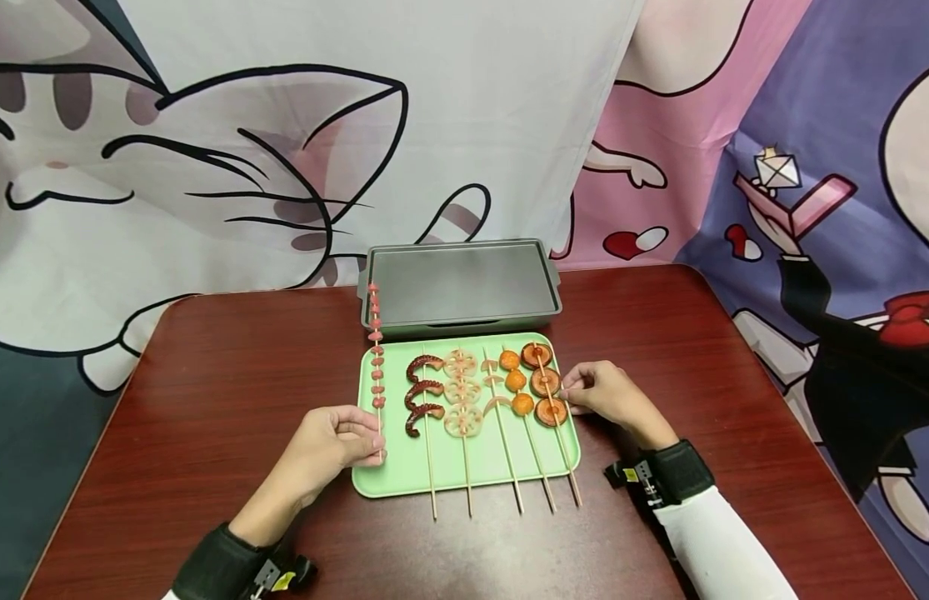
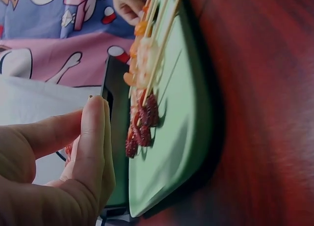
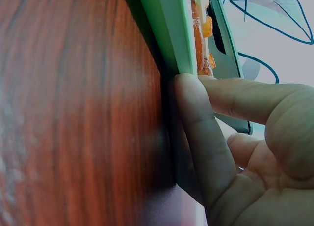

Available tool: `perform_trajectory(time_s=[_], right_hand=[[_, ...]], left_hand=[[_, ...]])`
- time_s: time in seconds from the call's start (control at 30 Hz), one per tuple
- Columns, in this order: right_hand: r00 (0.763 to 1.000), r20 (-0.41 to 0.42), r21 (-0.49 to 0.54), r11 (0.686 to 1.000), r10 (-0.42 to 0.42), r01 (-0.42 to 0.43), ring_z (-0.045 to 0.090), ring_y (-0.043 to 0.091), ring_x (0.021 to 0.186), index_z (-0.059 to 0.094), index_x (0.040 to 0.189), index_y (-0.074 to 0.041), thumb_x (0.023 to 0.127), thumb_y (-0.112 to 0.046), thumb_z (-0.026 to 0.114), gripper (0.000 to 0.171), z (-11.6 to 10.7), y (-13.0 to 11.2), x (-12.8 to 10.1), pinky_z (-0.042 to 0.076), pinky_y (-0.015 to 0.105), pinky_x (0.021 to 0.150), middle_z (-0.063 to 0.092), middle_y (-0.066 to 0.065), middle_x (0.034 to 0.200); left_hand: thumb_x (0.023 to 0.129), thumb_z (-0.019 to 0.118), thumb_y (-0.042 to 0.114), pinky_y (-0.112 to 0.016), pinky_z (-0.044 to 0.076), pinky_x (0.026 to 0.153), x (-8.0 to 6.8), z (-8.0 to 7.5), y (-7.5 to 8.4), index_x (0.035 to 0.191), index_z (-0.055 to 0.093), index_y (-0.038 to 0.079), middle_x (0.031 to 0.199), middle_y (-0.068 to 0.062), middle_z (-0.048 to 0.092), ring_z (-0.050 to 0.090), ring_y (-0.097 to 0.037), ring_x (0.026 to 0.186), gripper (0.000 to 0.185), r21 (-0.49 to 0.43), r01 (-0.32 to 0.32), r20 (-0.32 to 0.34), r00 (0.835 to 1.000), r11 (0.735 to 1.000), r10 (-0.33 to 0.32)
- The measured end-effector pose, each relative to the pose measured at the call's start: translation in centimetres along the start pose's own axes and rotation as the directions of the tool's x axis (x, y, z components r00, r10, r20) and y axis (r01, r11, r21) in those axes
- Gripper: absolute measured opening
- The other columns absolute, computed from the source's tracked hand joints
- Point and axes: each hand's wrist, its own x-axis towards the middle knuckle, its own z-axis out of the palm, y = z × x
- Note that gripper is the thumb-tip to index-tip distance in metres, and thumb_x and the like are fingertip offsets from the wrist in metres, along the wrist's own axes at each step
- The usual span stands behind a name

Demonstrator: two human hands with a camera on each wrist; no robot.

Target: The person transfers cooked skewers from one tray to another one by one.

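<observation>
My left hand (image 1: 337,446) pinches the lower stick of a skewer (image 1: 377,350) threaded with small pinkish-red pieces. That skewer stands raised over the left side of a light green tray (image 1: 392,479). At the tray's right edge, my right hand (image 1: 602,392) pinches the rim between thumb and fingers, as the right wrist view shows with the tray edge (image 3: 171,29). Side by side on the tray lie skewers of dark red tentacles (image 1: 425,387), lotus root slices (image 1: 462,392), pale pink curved pieces (image 1: 492,380), orange balls (image 1: 516,381) and brown mushroom-like rounds (image 1: 546,382).
Directly behind the tray sits a dark grey rectangular griddle (image 1: 460,283), its surface bare. Stick ends stick out past the tray's front edge. All of it stands on a reddish-brown wooden table (image 1: 232,375). Cartoon-printed cloth (image 1: 509,125) hangs behind.
</observation>
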Motion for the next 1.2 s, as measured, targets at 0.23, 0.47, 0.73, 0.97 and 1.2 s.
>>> perform_trajectory(time_s=[0.23, 0.47, 0.73, 0.97, 1.2], right_hand=[[1.0, 0.001, -0.01, 1.0, -0.004, 0.004, 0.068, 0.011, 0.072, 0.069, 0.097, 0.005, 0.092, -0.007, 0.075, 0.015, 0.1, 0.0, -0.1, 0.062, 0.025, 0.066, 0.071, 0.009, 0.083], [1.0, 0.006, -0.008, 1.0, 0.0, 0.0, 0.068, 0.011, 0.073, 0.068, 0.097, 0.006, 0.093, -0.007, 0.074, 0.014, 0.2, -0.3, 0.0, 0.062, 0.026, 0.067, 0.07, 0.009, 0.084], [1.0, -0.005, -0.013, 1.0, 0.008, -0.008, 0.069, 0.011, 0.072, 0.069, 0.098, 0.006, 0.094, -0.006, 0.074, 0.014, 0.1, -0.4, -0.2, 0.062, 0.026, 0.066, 0.069, 0.01, 0.085], [1.0, 0.001, 0.003, 1.0, 0.003, -0.003, 0.068, 0.011, 0.072, 0.069, 0.097, 0.007, 0.093, -0.004, 0.073, 0.012, 0.1, -0.3, -0.2, 0.062, 0.026, 0.066, 0.069, 0.009, 0.083], [1.0, -0.002, 0.008, 1.0, 0.004, -0.004, 0.068, 0.011, 0.071, 0.068, 0.097, 0.007, 0.093, -0.004, 0.073, 0.012, 0.1, -0.3, -0.2, 0.062, 0.027, 0.066, 0.069, 0.009, 0.083]], left_hand=[[0.089, 0.069, -0.008, -0.032, 0.064, 0.074, -1.6, 0.5, -0.6, 0.114, 0.055, -0.023, 0.084, -0.01, 0.07, 0.074, -0.015, 0.075, 0.032, 0.031, 0.01, -0.007, 1.0, 0.999, -0.01], [0.087, 0.07, -0.009, -0.035, 0.064, 0.073, -3.3, 0.9, -2.1, 0.108, 0.057, -0.021, 0.084, -0.015, 0.071, 0.074, -0.016, 0.075, 0.027, 0.066, 0.032, -0.012, 0.999, 0.997, -0.031], [0.087, 0.073, -0.009, -0.032, 0.064, 0.07, -4.3, 1.7, -3.0, 0.105, 0.059, -0.02, 0.082, -0.018, 0.072, 0.073, -0.015, 0.07, 0.026, 0.05, 0.044, 0.031, 0.998, 0.998, -0.046], [0.086, 0.074, -0.009, -0.032, 0.064, 0.07, -4.9, 2.1, -3.8, 0.103, 0.059, -0.019, 0.082, -0.015, 0.071, 0.073, -0.015, 0.07, 0.025, 0.028, 0.062, 0.044, 0.997, 0.998, -0.063], [0.086, 0.073, -0.01, -0.032, 0.064, 0.07, -5.2, 2.1, -4.7, 0.104, 0.06, -0.019, 0.08, -0.012, 0.07, 0.072, -0.014, 0.071, 0.024, 0.034, 0.084, 0.003, 0.996, 0.996, -0.084]])
